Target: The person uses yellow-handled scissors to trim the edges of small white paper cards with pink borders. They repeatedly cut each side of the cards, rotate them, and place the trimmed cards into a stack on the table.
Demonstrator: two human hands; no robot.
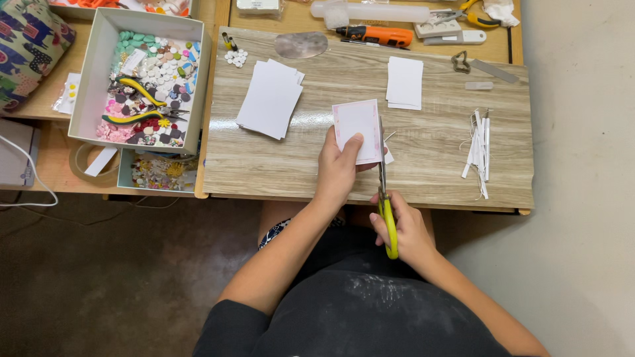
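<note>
My left hand [336, 166] holds a small white card with a faint pink border [358, 125] above the wood-grain board [317, 165]. My right hand [405, 228] grips yellow-handled scissors [383, 192]. Their blades run up along the card's right edge. A thin paper strip [388, 157] hangs beside the blades. Both hands are near the board's front edge.
A stack of white cards [270, 99] lies left of centre, another small stack [404, 82] at the back. Cut paper strips [479, 152] lie at right. A white box [92, 73] of beads with yellow pliers [142, 92] sits at left. An orange tool [377, 34] lies behind.
</note>
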